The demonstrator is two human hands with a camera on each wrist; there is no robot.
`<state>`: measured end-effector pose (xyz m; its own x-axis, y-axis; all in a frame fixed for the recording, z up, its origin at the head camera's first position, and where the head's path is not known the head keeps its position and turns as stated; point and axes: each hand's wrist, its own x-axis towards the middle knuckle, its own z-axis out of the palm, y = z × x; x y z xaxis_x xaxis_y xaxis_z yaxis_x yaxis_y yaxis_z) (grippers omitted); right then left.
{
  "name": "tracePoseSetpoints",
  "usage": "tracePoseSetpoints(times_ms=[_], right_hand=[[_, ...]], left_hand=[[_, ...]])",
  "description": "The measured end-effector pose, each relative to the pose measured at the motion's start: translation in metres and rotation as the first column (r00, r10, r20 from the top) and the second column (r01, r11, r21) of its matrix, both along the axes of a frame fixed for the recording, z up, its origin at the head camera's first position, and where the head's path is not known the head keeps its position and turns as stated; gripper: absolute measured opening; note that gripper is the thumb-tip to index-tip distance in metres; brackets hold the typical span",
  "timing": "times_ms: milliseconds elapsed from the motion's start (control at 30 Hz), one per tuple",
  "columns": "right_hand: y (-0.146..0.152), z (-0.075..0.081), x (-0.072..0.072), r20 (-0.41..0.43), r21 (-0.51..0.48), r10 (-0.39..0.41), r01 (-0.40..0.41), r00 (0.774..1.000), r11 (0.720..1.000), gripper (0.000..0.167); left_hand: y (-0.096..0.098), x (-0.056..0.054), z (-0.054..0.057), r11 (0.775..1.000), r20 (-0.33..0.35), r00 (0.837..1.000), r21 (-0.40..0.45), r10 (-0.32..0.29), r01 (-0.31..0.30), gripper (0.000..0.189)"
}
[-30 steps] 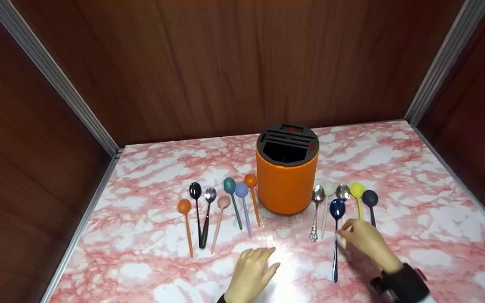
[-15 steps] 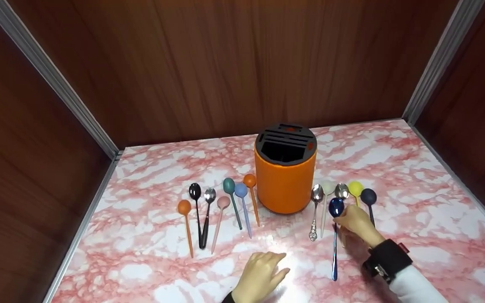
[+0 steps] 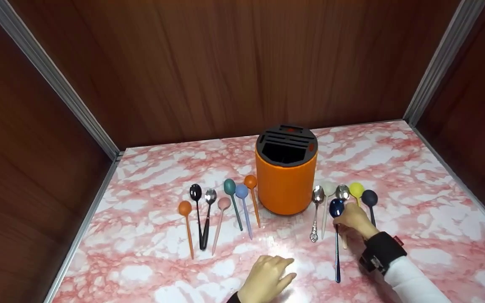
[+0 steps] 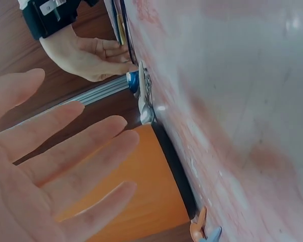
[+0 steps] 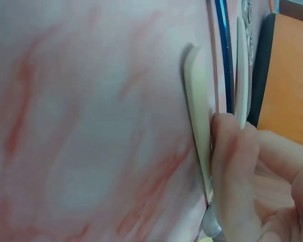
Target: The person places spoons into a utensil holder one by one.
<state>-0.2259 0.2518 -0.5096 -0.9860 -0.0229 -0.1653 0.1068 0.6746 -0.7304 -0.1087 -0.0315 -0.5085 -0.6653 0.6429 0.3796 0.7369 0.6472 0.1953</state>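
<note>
My right hand [image 3: 355,219] pinches the upper handle of a shiny blue metal spoon [image 3: 337,256], just below its bowl. The spoon lies on the table. In the right wrist view its blue handle [image 5: 224,55] runs down behind the curled fingers. Beside those fingers lies a cream handle [image 5: 197,96] of a silver-bowled spoon [image 3: 342,191], partly hidden by the hand in the head view. My left hand [image 3: 266,280] is held near the front with fingers extended and nothing in it; the left wrist view shows its spread fingers [image 4: 91,146].
An orange cylindrical holder [image 3: 286,189] with a black slotted top stands mid-table. Left of it lie several spoons, including a green one [image 3: 230,186] and a pink one [image 3: 224,203]. An ornate silver spoon [image 3: 318,194], a yellow spoon [image 3: 356,189] and a dark spoon [image 3: 369,197] lie right.
My right hand has moved left and away from me, from beside the blue spoon onto its upper handle. My left hand has drifted slightly right and toward me.
</note>
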Motion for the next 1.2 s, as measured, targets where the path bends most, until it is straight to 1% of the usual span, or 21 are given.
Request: tracePoseSetpoints(times_ms=[33, 100, 167, 333, 467, 567, 700, 733, 867, 933, 1067, 1200], right_hand=[[0.000, 0.000, 0.000, 0.024, -0.061, -0.004, 0.006, 1.000, 0.998, 0.022], [0.000, -0.001, 0.000, 0.092, -0.176, -0.014, 0.030, 0.996, 0.984, 0.019], [0.000, -0.001, 0.000, 0.141, -0.244, -0.017, 0.051, 0.990, 0.968, 0.016], [0.001, 0.001, 0.000, 0.197, -0.278, -0.014, 0.069, 0.980, 0.958, 0.014], [0.003, 0.002, 0.000, 0.255, -0.342, -0.028, 0.118, 0.967, 0.932, 0.013], [0.004, 0.001, -0.001, 0.273, -0.387, -0.038, 0.146, 0.961, 0.911, 0.010], [0.005, -0.003, -0.001, 0.271, -0.432, -0.044, 0.162, 0.962, 0.887, 0.009], [0.006, -0.003, 0.000, 0.279, -0.444, -0.051, 0.176, 0.959, 0.879, 0.009], [0.008, -0.004, 0.003, 0.302, -0.512, -0.028, 0.187, 0.953, 0.838, 0.012], [0.009, -0.004, 0.005, 0.304, -0.546, -0.013, 0.186, 0.952, 0.817, 0.015], [0.011, -0.003, 0.007, 0.273, -0.604, 0.014, 0.160, 0.962, 0.780, 0.017], [0.011, -0.003, 0.007, 0.252, -0.633, 0.027, 0.144, 0.967, 0.760, 0.016]], left_hand=[[0.001, 0.000, 0.000, 1.000, -0.017, 1.000, -0.001, -0.009, 0.009, 0.023], [0.003, -0.001, -0.001, 1.000, -0.041, 0.999, -0.004, -0.027, 0.026, 0.022], [0.005, -0.002, -0.002, 0.999, -0.043, 0.998, -0.008, -0.042, 0.042, 0.022], [0.008, -0.004, 0.000, 0.997, -0.010, 0.997, -0.032, -0.072, 0.071, 0.023], [0.009, -0.005, 0.002, 0.995, 0.041, 0.996, -0.042, -0.083, 0.085, 0.025], [0.010, -0.005, 0.003, 0.995, 0.075, 0.994, -0.045, -0.085, 0.088, 0.026], [0.011, -0.005, 0.002, 0.995, 0.100, 0.991, -0.051, -0.084, 0.089, 0.026], [0.011, -0.005, 0.002, 0.995, 0.106, 0.991, -0.052, -0.084, 0.090, 0.026], [0.012, -0.006, 0.000, 0.995, 0.116, 0.991, -0.065, -0.073, 0.081, 0.026], [0.013, -0.006, -0.001, 0.994, 0.105, 0.992, -0.073, -0.070, 0.078, 0.025], [0.015, -0.007, -0.003, 0.994, 0.055, 0.996, -0.078, -0.076, 0.080, 0.023], [0.017, -0.008, -0.005, 0.994, 0.031, 0.996, -0.068, -0.081, 0.083, 0.022]])
